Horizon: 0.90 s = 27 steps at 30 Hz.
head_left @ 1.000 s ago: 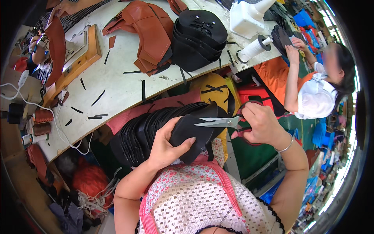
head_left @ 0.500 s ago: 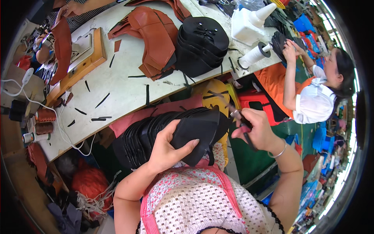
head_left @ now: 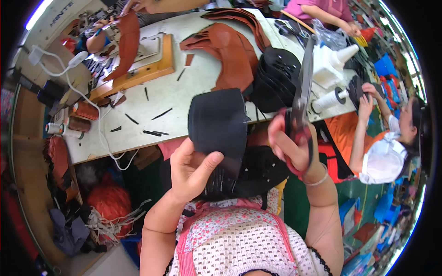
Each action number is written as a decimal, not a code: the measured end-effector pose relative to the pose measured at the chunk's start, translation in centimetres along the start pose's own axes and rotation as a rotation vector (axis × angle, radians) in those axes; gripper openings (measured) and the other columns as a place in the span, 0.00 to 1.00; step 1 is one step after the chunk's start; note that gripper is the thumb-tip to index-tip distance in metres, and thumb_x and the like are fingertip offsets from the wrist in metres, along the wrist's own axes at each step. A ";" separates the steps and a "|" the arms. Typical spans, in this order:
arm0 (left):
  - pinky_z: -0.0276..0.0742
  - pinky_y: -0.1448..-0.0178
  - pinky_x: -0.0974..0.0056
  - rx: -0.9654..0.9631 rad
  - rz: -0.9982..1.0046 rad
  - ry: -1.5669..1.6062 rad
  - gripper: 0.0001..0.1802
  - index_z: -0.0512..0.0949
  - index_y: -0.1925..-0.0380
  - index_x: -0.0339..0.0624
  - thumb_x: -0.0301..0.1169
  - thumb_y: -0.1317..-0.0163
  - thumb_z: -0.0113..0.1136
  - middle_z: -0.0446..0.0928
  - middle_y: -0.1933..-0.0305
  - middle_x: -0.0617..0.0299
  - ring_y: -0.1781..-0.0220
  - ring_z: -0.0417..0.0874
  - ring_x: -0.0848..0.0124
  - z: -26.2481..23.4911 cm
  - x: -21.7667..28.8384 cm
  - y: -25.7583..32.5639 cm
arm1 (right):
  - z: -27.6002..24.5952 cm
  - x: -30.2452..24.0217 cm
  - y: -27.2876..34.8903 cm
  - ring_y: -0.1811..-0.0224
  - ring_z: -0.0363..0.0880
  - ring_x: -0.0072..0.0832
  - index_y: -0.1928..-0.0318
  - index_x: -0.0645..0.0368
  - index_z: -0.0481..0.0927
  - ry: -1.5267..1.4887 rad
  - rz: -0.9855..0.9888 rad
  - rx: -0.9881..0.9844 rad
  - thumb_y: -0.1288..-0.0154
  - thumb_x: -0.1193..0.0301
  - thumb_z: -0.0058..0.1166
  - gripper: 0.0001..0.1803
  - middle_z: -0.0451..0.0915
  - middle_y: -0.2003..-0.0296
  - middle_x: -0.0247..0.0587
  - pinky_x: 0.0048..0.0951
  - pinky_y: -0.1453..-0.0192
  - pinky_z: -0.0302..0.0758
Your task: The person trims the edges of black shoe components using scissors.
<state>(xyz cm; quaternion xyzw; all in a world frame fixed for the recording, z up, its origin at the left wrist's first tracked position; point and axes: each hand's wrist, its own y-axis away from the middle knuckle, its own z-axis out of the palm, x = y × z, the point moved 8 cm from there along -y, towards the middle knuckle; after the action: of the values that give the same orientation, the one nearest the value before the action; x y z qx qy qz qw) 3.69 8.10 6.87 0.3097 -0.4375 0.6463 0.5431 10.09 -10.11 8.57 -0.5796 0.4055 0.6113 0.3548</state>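
**Black piece and scissors held apart above the lap**

The left hand (head_left: 189,171) pinches a black piece (head_left: 218,117) at its lower edge, thumb in front and fingers mostly hidden behind; the piece stands upright before the tabletop (head_left: 179,103). The right hand (head_left: 294,149) holds scissors (head_left: 302,87), its fingers curled about the red handles, the blurred blades pointing up; whether the blades meet cannot be told. The scissors are apart from the piece, to its right. Below both hands, a black stack (head_left: 260,170) lies over the lap. On the tabletop are brown pieces (head_left: 232,53), a second black pile (head_left: 275,76), a white bottle (head_left: 326,69), a white thread spool (head_left: 327,102) and, toward the left, a brown-orange spool (head_left: 86,110).
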 end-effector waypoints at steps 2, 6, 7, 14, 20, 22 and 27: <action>0.68 0.40 0.66 0.003 0.054 -0.072 0.19 0.69 0.47 0.28 0.15 0.39 0.54 0.74 0.48 0.56 0.46 0.74 0.70 -1.1 0.7 -0.4 | 1.3 0.1 1.8 0.83 0.68 0.14 0.66 0.63 0.75 -0.033 -0.014 -0.442 0.40 0.38 0.49 0.34 0.74 0.78 0.32 0.17 0.79 0.65; 0.65 0.39 0.66 -0.043 0.055 -0.129 0.19 0.68 0.46 0.28 0.14 0.39 0.52 0.73 0.48 0.56 0.45 0.72 0.70 -1.2 1.2 -0.4 | 4.6 4.9 5.7 0.70 0.69 0.19 0.57 0.65 0.74 -0.014 0.212 -0.967 0.53 0.23 0.35 0.52 0.76 0.65 0.39 0.22 0.67 0.68; 0.65 0.39 0.66 -0.091 0.046 -0.156 0.21 0.67 0.45 0.29 0.13 0.39 0.51 0.73 0.48 0.56 0.44 0.72 0.70 -1.1 1.0 -0.4 | 4.9 6.0 6.1 0.69 0.69 0.19 0.57 0.65 0.74 -0.087 0.276 -0.992 0.53 0.22 0.34 0.53 0.76 0.64 0.38 0.22 0.65 0.67; 0.65 0.39 0.66 -0.067 0.002 -0.133 0.25 0.61 0.42 0.31 0.12 0.40 0.51 0.71 0.47 0.56 0.43 0.71 0.71 -0.7 1.3 -0.4 | 4.0 7.5 5.2 0.72 0.65 0.18 0.52 0.69 0.73 -0.377 0.425 -1.010 0.59 0.20 0.37 0.60 0.77 0.60 0.42 0.20 0.65 0.63; 0.66 0.39 0.66 -0.015 -0.025 -0.072 0.22 0.63 0.45 0.32 0.12 0.40 0.51 0.73 0.50 0.56 0.45 0.72 0.71 -1.1 0.9 0.4 | 6.3 7.6 5.9 0.72 0.65 0.20 0.48 0.72 0.70 -0.605 0.584 -1.221 0.62 0.17 0.29 0.65 0.76 0.58 0.45 0.22 0.61 0.64; 0.66 0.40 0.66 -0.020 -0.016 -0.051 0.22 0.63 0.45 0.32 0.12 0.40 0.51 0.73 0.50 0.56 0.45 0.72 0.71 -1.5 1.1 0.3 | 6.3 8.1 5.9 0.71 0.67 0.21 0.49 0.73 0.71 -0.596 0.635 -1.203 0.65 0.16 0.31 0.68 0.77 0.58 0.49 0.23 0.58 0.66; 0.68 0.41 0.67 -0.020 -0.017 -0.130 0.22 0.63 0.46 0.31 0.11 0.41 0.51 0.73 0.49 0.55 0.45 0.73 0.72 -1.6 1.6 1.1 | 7.4 8.2 5.4 0.71 0.68 0.20 0.46 0.74 0.69 -0.615 0.545 -1.228 0.63 0.18 0.33 0.67 0.75 0.59 0.47 0.23 0.62 0.66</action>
<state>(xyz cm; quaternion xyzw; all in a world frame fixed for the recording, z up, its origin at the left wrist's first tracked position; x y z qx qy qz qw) 2.44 10.17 7.32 0.3495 -0.4756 0.6158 0.5219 1.47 -5.96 0.83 -0.3551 0.0022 0.9294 -0.1001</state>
